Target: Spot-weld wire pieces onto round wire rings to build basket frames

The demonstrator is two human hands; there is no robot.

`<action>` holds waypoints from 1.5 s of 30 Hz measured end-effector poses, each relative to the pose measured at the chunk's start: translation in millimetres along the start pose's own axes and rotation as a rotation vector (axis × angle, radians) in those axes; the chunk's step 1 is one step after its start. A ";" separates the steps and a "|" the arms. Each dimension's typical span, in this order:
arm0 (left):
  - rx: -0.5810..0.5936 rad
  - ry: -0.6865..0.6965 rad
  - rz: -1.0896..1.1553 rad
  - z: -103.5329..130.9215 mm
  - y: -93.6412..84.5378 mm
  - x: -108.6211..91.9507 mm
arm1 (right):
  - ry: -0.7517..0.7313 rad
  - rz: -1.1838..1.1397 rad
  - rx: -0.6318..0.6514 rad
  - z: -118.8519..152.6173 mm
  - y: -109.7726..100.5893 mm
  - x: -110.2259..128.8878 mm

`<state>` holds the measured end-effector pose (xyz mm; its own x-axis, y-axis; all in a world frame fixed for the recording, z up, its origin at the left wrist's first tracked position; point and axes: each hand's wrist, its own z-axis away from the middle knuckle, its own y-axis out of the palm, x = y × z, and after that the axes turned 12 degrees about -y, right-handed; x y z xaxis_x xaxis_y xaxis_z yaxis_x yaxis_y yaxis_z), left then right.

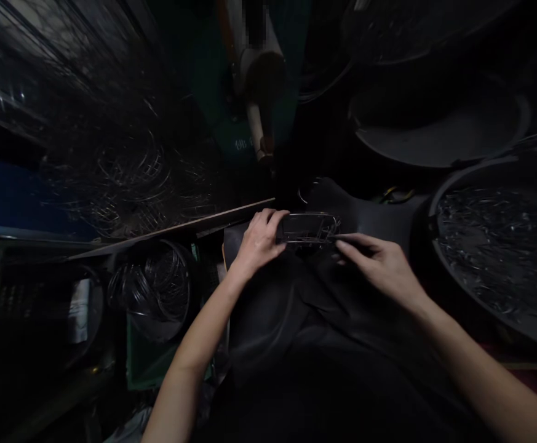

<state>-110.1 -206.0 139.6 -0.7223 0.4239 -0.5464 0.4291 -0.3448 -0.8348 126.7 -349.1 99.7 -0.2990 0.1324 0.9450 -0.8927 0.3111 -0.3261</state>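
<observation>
Both left hand (262,237) and right hand (381,264) grip a wire frame (314,231) between a bucket (169,329) of wire coils (160,283) and tub (433,227) of shiny pieces (494,252)

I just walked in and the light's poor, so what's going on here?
A person is handling a wire frame above their dark clothing. The left hand grips one end; the right hand's fingertips are at the other, though it's too dark to tell whether they hold a separate piece. To the right stands a large round tub of small metal pieces; to the left, a black bucket holds wire loops.
</observation>
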 end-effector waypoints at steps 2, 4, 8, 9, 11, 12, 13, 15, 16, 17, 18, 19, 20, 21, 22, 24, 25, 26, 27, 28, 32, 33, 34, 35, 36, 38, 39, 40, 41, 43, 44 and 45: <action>-0.045 0.008 -0.001 2.5 1.0 -1.3 | 0.042 -0.107 0.080 -9.3 22.4 18.9; -0.109 0.019 -0.004 4.7 -0.3 -4.7 | 0.051 -0.193 0.116 -22.1 40.5 37.4; -0.246 0.022 -0.008 2.9 -4.1 -14.4 | -0.016 -0.212 0.062 -47.6 59.2 58.5; -0.268 0.023 -0.011 1.3 -4.5 -16.2 | -0.036 -0.185 0.041 -52.3 61.6 60.7; -0.297 0.028 -0.019 -2.3 -4.7 -18.0 | -0.084 -0.111 -0.002 -58.6 66.0 64.3; -0.310 0.031 -0.024 -4.0 -4.7 -18.2 | -0.110 -0.069 -0.023 -60.2 68.2 66.6; -0.321 0.034 -0.027 -5.4 -4.9 -18.2 | -0.136 -0.033 -0.040 -61.0 70.4 69.7; -0.338 0.036 -0.034 -7.2 -5.6 -18.2 | -0.180 0.005 -0.066 -60.9 74.0 77.5; -0.344 0.034 -0.039 -7.5 -6.2 -18.4 | -0.190 0.008 -0.074 -60.5 75.2 81.7; -0.347 0.030 -0.047 -7.7 -6.7 -18.7 | -0.188 0.007 -0.085 -60.3 75.7 85.5; -0.345 0.027 -0.057 -7.7 -7.2 -19.1 | -0.175 0.007 -0.097 -60.5 75.6 88.3; -0.338 0.028 -0.071 -7.8 -7.4 -19.5 | -0.156 0.016 -0.107 -61.1 74.9 90.0; -0.330 0.030 -0.085 -7.9 -7.4 -19.7 | -0.135 0.036 -0.112 -62.1 73.9 90.3; -0.320 0.034 -0.098 -8.1 -7.2 -19.9 | -0.121 0.064 -0.111 -63.5 72.7 89.6; -0.313 0.035 -0.108 -8.5 -6.8 -19.9 | -0.115 0.094 -0.102 -64.9 71.7 88.2; -0.311 0.032 -0.117 -9.5 -6.5 -19.9 | -0.127 0.133 -0.074 -67.2 71.0 85.7; -0.315 0.028 -0.119 -9.9 -6.7 -20.1 | -0.139 0.132 -0.067 -67.8 71.4 85.6; -0.318 0.028 -0.124 -10.1 -7.2 -20.3 | -0.151 0.119 -0.071 -68.0 72.1 86.3; -0.321 0.032 -0.133 -10.2 -7.9 -20.6 | -0.159 0.098 -0.090 -67.9 72.9 87.8; -0.323 0.038 -0.146 -10.1 -8.6 -21.0 | -0.164 0.080 -0.116 -67.8 73.5 89.5; -0.350 0.066 -0.195 -10.3 -7.8 -20.9 | -0.165 0.111 -0.133 -69.6 72.4 88.8; -0.360 0.068 -0.197 -10.9 -6.5 -20.3 | -0.174 0.129 -0.108 -70.4 71.8 85.8; -0.368 0.068 -0.192 -11.5 -5.0 -19.6 | -0.187 0.138 -0.087 -71.1 71.5 82.3; -0.373 0.064 -0.181 -12.4 -3.5 -18.9 | -0.203 0.136 -0.079 -71.5 71.6 78.8; -0.376 0.059 -0.165 -13.2 -2.2 -18.4 | -0.221 0.130 -0.084 -71.4 72.3 75.7; -0.381 0.049 -0.126 -14.8 -0.6 -18.2 | -0.260 0.109 -0.117 -70.0 75.0 71.8; -0.383 0.046 -0.110 -15.5 -0.3 -18.4 | -0.283 0.107 -0.132 -69.1 76.7 71.0; -0.386 0.046 -0.098 -16.0 -0.1 -18.7 | -0.309 0.111 -0.147 -68.1 78.5 70.9; -0.388 0.046 -0.091 -16.5 -0.1 -19.0 | -0.334 0.118 -0.159 -67.4 80.1 71.2; -0.400 0.048 -0.090 -17.4 0.1 -19.6 | -0.373 0.136 -0.182 -66.8 82.7 72.4; -0.407 0.050 -0.091 -18.0 0.4 -19.8 | -0.387 0.145 -0.193 -67.0 83.6 72.9; -0.415 0.051 -0.093 -18.6 0.9 -19.9 | -0.397 0.153 -0.206 -67.5 84.3 73.0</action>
<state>-85.3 -199.1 148.5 -0.7446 0.4821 -0.4616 0.5530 0.0582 -0.8311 52.3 -249.6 139.5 -0.5631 -0.1662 0.8095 -0.7551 0.5016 -0.4222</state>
